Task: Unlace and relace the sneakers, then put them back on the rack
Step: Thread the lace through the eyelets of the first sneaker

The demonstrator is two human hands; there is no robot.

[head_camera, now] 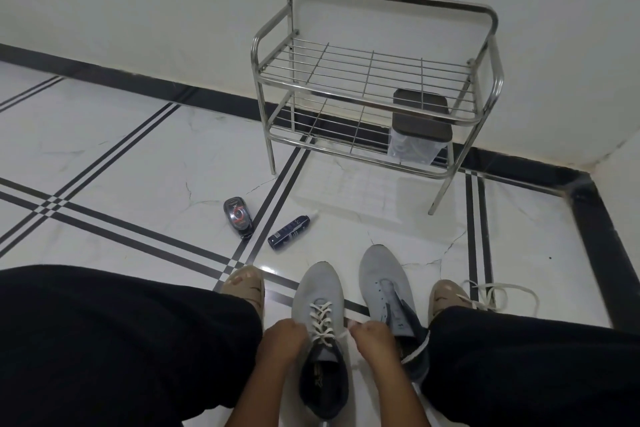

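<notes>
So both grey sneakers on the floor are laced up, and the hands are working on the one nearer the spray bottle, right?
Not quite. In the head view only the left sneaker, the one the hands work on, has laces. The right sneaker shows bare eyelets, and a loose lace lies on the floor beside it.

Lighting: dim, flat, cool indoor light; source not visible. Glare: soft sheen on the glossy floor (311, 184), a bright spot near the sneaker (318, 291) toe. Shadows: faint, diffuse. Distortion: wide-angle bending at edges. Focus: slightly soft throughout.
</notes>
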